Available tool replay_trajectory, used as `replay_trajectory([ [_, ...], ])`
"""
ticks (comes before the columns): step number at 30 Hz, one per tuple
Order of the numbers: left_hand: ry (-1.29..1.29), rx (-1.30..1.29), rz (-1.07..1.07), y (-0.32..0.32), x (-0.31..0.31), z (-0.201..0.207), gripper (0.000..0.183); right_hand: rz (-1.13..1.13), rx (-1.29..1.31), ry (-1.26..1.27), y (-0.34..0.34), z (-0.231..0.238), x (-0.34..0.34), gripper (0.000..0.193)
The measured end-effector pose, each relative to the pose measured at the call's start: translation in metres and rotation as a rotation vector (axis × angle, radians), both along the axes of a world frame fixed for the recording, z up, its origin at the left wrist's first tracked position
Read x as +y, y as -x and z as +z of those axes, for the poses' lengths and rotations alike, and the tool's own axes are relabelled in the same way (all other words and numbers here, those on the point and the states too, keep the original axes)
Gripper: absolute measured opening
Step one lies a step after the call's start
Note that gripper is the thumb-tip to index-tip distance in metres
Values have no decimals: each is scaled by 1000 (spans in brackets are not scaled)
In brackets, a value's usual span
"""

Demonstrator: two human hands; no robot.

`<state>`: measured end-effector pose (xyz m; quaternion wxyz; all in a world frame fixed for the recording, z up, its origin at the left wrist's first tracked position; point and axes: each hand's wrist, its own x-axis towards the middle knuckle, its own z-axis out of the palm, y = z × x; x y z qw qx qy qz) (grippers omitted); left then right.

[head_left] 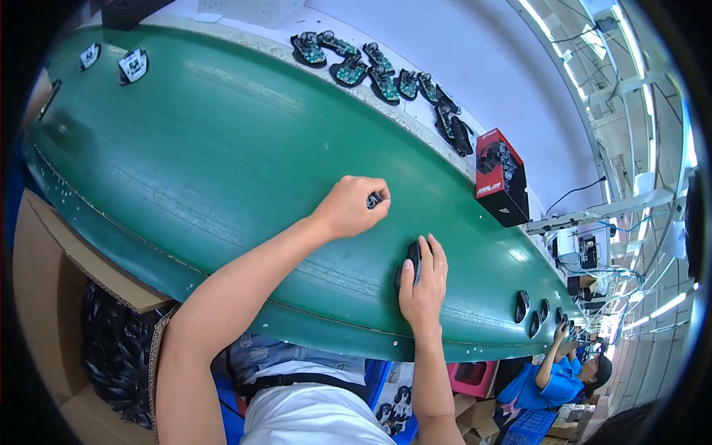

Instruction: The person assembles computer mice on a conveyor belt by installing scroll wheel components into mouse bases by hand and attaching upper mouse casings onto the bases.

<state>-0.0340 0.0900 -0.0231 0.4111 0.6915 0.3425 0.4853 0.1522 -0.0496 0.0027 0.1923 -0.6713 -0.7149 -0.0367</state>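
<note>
Over the middle of the green conveyor belt (222, 156), my left hand (347, 208) is closed with curled fingers around a small dark part (374, 200). Most of that part is hidden, so its kind does not show. Lower and to the right, my right hand (426, 293) grips a black computer mouse (413, 256), with the thumb on one side and the fingers along the other. The mouse is low over the belt or resting on it; I cannot tell which.
Mouse bases with green circuit boards (350, 70) line the far ledge, beside a red and black box (498, 174) of small parts. More mice (523, 305) lie rightward, near a co-worker in blue (545, 384). Left, a cardboard box (152, 371) holds black shells (119, 356).
</note>
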Motion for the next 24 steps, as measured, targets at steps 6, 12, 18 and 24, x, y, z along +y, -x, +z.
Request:
replay_trajectory([
  [6, -19, 18, 6, -8, 3, 1, 14, 95, -14, -29, -11, 3, 9, 48],
  [12, -38, -20, -6, 0, -2, -6, 14, 542, 180, 315, -55, 33, 35, 45],
  [18, -16, -16, -42, -2, -5, -5, 14, 291, 223, 187, -35, 45, 44, 42],
  [24, -34, -31, -32, -8, -3, -8, 13, 234, -52, 203, -25, 20, 46, 43],
])
